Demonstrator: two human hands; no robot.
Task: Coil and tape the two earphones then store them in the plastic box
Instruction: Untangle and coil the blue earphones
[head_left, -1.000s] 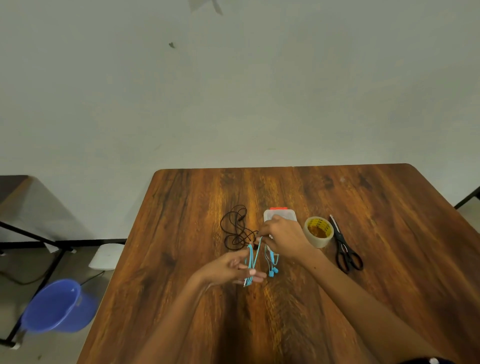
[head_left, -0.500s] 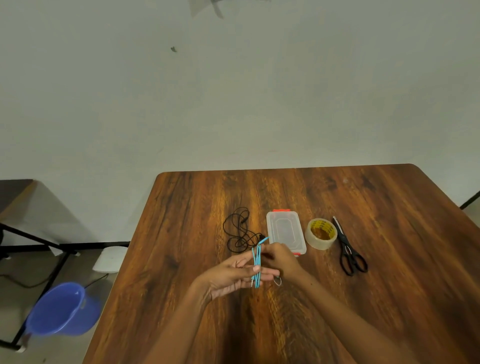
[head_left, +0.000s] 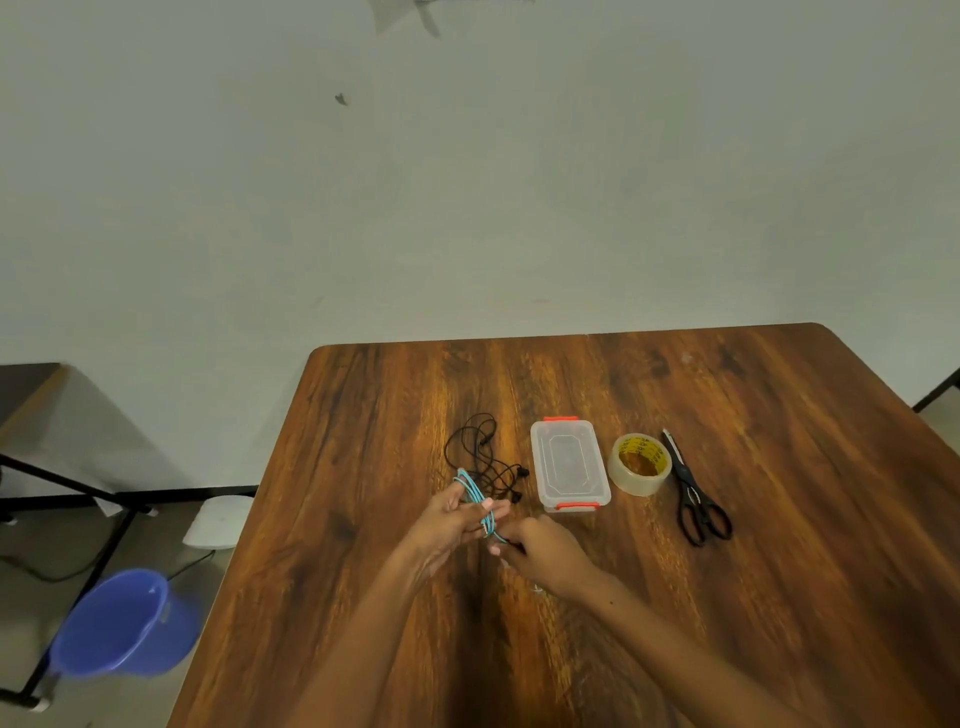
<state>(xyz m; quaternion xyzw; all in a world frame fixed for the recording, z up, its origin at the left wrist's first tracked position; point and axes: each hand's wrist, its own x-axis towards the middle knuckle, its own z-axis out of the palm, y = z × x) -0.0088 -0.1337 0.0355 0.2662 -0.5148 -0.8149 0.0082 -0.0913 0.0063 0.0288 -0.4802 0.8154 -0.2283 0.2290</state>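
Note:
The light-blue earphone cable (head_left: 475, 493) is looped several times around the fingers of my left hand (head_left: 452, 519), which hovers over the wooden table (head_left: 779, 597). My right hand (head_left: 540, 556) sits just to the right and lower, pinching the free end of the blue cable. The black earphones (head_left: 485, 462) lie loose and tangled on the table behind my left hand. To their right stands the clear plastic box (head_left: 569, 462), lid shut, with orange clips. The roll of clear tape (head_left: 640, 464) lies right of the box.
Black scissors (head_left: 693, 491) lie right of the tape roll. Off the table's left edge, on the floor, are a blue bucket (head_left: 117, 626), a white object (head_left: 221, 522) and a dark metal frame (head_left: 62, 499). A grey wall rises behind.
My right hand has come from near the box down and towards me with the blue cable's end. More cable is now wound on my left hand's fingers, and the box is uncovered.

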